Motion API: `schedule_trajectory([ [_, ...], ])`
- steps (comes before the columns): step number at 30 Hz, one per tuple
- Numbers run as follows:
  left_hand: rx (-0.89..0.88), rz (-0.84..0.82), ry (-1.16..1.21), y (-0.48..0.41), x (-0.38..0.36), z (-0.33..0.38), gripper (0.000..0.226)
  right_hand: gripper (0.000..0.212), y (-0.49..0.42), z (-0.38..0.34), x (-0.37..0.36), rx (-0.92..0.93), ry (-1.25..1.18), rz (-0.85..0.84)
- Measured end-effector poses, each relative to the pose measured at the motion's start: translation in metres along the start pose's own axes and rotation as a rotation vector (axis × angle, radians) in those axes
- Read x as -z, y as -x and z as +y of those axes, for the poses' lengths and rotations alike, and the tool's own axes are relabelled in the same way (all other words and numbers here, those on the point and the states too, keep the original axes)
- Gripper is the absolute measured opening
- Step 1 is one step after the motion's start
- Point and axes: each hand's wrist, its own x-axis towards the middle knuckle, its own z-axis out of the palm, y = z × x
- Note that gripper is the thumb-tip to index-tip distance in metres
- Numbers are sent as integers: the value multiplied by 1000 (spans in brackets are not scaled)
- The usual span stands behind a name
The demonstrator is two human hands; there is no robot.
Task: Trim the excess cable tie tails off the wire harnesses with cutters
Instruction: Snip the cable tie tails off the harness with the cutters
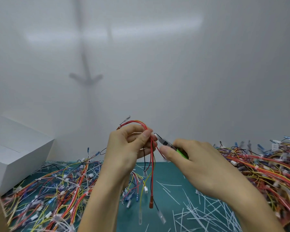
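Note:
My left hand [130, 146] holds a wire harness [151, 166] up above the mat, thumb and fingers pinching its red, yellow and black wires near the looped top. The wire ends with connectors hang down below the hand. My right hand [196, 161] grips green-handled cutters [167, 144], whose metal jaws point up-left and sit right beside the pinched wires at my left thumb. I cannot tell whether a cable tie tail lies between the jaws.
A pile of harnesses [57, 190] covers the green mat [167, 174] on the left, another pile [266, 168] on the right. Several cut white tie tails [199, 206] litter the mat in front. A white box [15, 153] stands at the far left, a white wall behind.

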Motion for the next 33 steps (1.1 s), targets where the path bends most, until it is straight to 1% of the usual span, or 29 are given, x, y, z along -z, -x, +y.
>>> schedule_trajectory([
  [9, -3, 15, 11, 1, -1, 1, 8, 62, 0, -3, -1, 11, -4, 12],
  [12, -12, 13, 9, 0, -1, 1, 8, 65, 0, -4, -1, 12, -19, 8],
  [16, -31, -16, 23, 0, 1, 1, 13, 62, -2, -4, -2, -3, -125, -23],
  [20, -26, -66, 12, 0, 3, 1, 6, 60, -3, -3, -2, -42, -245, -74],
  [27, -32, -72, -24, 1, 4, 2, 6, 62, -3, -3, -2, -63, -386, -160],
  [30, -36, -63, -40, 2, 4, 3, 5, 61, -3, -3, -2, -66, -375, -153],
  [33, -37, -47, -52, 2, 3, 5, 5, 62, -4, -4, -3, -42, -267, -70],
])
